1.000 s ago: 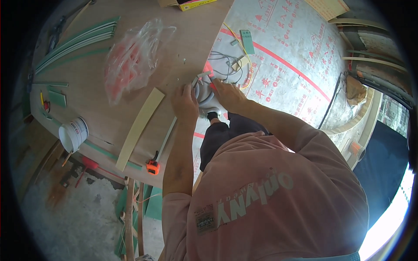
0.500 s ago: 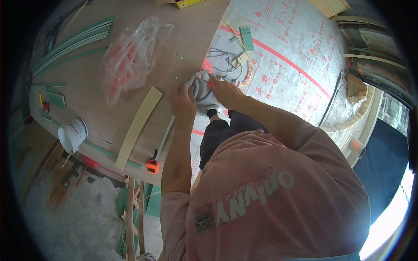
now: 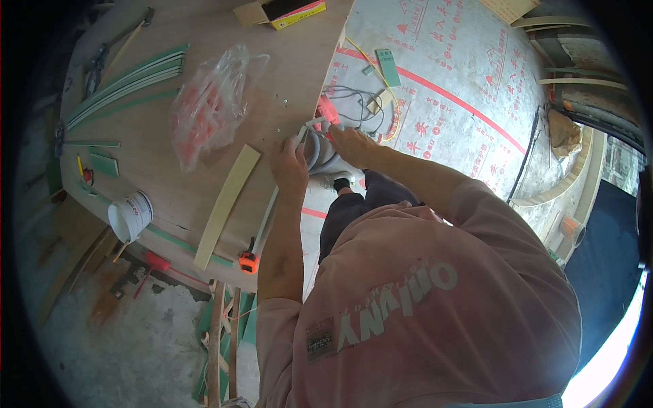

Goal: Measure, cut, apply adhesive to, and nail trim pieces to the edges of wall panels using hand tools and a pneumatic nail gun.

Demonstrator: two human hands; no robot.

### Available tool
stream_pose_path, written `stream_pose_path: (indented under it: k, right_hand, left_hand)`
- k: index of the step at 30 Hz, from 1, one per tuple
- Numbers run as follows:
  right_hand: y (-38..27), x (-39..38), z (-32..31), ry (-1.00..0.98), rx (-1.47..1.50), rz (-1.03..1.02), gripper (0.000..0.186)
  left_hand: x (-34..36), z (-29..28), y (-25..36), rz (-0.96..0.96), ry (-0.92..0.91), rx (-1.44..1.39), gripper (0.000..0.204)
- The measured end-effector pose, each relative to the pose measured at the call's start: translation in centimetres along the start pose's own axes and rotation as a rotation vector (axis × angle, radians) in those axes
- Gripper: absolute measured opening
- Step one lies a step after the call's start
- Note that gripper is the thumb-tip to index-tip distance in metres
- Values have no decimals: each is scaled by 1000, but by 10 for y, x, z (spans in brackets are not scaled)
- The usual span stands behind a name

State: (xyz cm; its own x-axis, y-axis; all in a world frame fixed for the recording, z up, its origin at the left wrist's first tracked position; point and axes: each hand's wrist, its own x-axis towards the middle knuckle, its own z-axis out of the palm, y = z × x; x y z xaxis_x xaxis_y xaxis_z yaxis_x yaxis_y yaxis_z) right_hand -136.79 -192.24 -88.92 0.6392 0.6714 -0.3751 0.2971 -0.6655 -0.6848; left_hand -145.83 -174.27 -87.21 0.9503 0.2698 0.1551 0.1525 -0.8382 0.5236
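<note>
Since the earlier frame my view has tilted, so the table [image 3: 286,61] sits slightly lower and more of the one open box [image 3: 299,16] shows. Both hands have stayed near the table's right edge.

I count one clear plastic bag [image 3: 211,105] with red contents, one white bucket [image 3: 139,207], one wide pale board [image 3: 228,204] and one orange tape measure [image 3: 249,262]; the green strips [image 3: 129,81] overlap too much for me to count.

Red characters cover the floor sheet [image 3: 469,81], large pale letters cross the shirt [image 3: 422,326], and the bucket carries print.

The thin pale strip [image 3: 315,122] is between the hands at that edge, narrow and angled at its end. The left hand [image 3: 289,162] pinches it; the right hand [image 3: 354,147] is curled beside it, its grip too small for me to tell.
</note>
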Motion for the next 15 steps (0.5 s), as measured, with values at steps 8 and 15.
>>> stream_pose_path:
  k: [8,15]
  right_hand:
    - [6,-5,-17,-128,64,8,33]
    - [-12,-30,-50,161,366,-27,30]
  left_hand:
    - [-13,-17,2,-137,-77,-28,27]
    - [-7,-67,44,-203,-17,-191,31]
